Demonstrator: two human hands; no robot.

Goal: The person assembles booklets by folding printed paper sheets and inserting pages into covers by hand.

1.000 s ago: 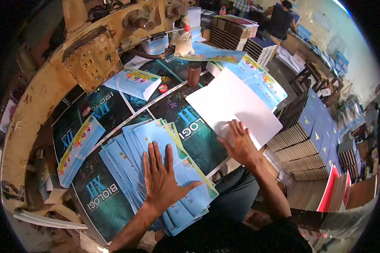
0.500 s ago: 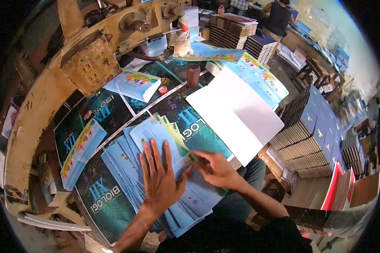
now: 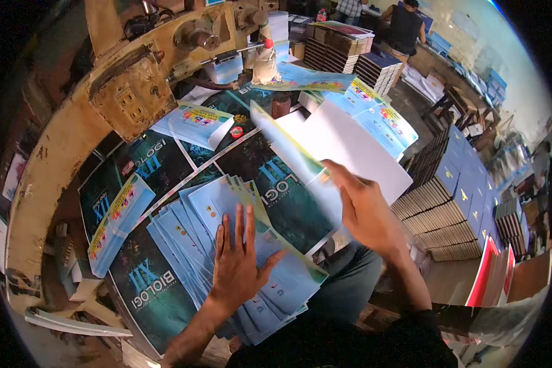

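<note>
My left hand [image 3: 236, 264] lies flat, fingers spread, on a fanned pile of light blue printed covers [image 3: 193, 245]. To its right, my right hand [image 3: 365, 211] grips the edge of one blue and green cover sheet [image 3: 300, 162], which is raised, tilted and blurred by motion. Just behind that sheet lies a stack of white paper [image 3: 362, 147]. Dark sheets printed BIOLOGI [image 3: 159, 300] spread under the pile across the table.
A worn metal machine arm [image 3: 61, 141] curves along the left. Folded blue covers [image 3: 121, 214] lie near it. A brown cylinder [image 3: 281, 105] stands behind the raised sheet. Stacked books [image 3: 448, 196] are at right. People [image 3: 405, 27] are in the background.
My right hand has moved right and up from the pile, lifting a cover sheet toward the white paper. My left hand has stayed on the pile, shifting slightly.
</note>
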